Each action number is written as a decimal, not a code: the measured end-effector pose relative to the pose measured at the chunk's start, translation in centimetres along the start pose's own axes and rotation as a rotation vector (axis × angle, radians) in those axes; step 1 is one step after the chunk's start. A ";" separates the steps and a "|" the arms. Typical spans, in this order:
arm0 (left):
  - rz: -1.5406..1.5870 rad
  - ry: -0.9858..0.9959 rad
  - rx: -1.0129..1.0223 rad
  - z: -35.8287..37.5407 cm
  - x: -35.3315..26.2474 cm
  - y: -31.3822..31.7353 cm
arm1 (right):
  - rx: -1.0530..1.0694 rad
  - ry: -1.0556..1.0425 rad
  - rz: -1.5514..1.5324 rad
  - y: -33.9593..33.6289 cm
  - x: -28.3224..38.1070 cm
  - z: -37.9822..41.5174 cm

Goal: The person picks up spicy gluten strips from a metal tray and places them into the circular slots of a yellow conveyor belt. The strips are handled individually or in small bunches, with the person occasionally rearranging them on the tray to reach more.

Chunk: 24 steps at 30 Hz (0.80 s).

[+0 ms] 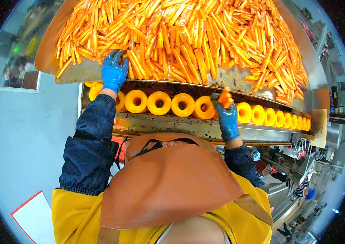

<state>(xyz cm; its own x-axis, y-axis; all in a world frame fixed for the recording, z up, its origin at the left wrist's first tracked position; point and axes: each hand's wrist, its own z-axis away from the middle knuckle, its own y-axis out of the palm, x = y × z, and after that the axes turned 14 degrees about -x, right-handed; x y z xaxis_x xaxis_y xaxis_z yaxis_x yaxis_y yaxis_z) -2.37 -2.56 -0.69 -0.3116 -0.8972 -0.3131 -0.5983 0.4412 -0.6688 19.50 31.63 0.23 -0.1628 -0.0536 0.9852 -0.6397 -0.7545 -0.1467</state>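
Observation:
My left hand (114, 72), in a blue glove, rests at the near edge of a heap of glossy orange food sticks (180, 36). Its fingers are apart, with the tips against the sticks. In my right hand (227, 120), gloved in stained blue, is a small bunch of short orange sticks (225, 97), their ends poking up past the fingers. That hand is over a row of yellow-orange round funnels (159, 103), each with a dark hole in its middle, and hides part of the row.
A metal tray (74, 74) with raised sides carries the heap. Below the funnels runs a metal ledge (160, 123) with scattered dark bits. A brown apron (168, 183) covers my front. Far right, a person in a blue cap (310, 194) stands among machinery.

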 end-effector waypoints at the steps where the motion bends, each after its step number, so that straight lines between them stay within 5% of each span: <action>1: 0.001 0.000 0.001 0.1 0.3 0.2 | 0.000 0.117 -0.046 -0.6 -0.5 -0.1; 4: -0.003 0.007 0.011 0.4 0.7 0.6 | 0.100 0.329 -0.290 0.8 2.3 1.7; 5: 0.006 -0.001 0.015 0.4 0.8 0.6 | 0.236 0.045 -0.218 0.9 -0.9 1.8; 6: 0.014 -0.009 0.019 0.3 0.7 0.4 | 0.216 0.364 -0.324 2.2 1.4 2.3; 8: -0.006 0.002 0.020 0.3 0.5 0.1 | 0.307 0.279 -0.362 3.0 -2.3 1.7; 12: 0.005 0.006 0.012 0.0 0.3 0.0 | 0.222 0.353 -0.333 2.3 -0.3 2.5; 16: 0.011 0.007 0.004 0.0 0.1 0.0 | 0.160 0.183 -0.194 3.2 0.5 2.0; 19: -0.020 -0.003 0.021 0.0 0.2 0.0 | 0.240 0.309 -0.428 5.4 1.3 2.3; 20: -0.019 0.000 0.023 0.1 0.2 0.1 | 0.166 -0.145 -0.321 6.7 0.9 3.0; 23: -0.005 0.008 0.011 0.0 0.3 0.2 | 0.403 0.391 -0.097 5.6 -0.5 1.7; 24: -0.012 -0.020 0.016 0.1 0.1 0.1 | 0.403 0.388 -0.099 5.2 -0.8 1.5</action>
<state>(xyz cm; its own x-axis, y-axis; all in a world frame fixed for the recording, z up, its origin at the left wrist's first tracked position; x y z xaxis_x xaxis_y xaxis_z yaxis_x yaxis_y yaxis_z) -2.43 -2.63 -0.84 -0.2897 -0.9026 -0.3184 -0.5899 0.4303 -0.6833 17.40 26.74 -1.18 -0.4297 0.2169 0.8765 -0.3414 -0.9377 0.0647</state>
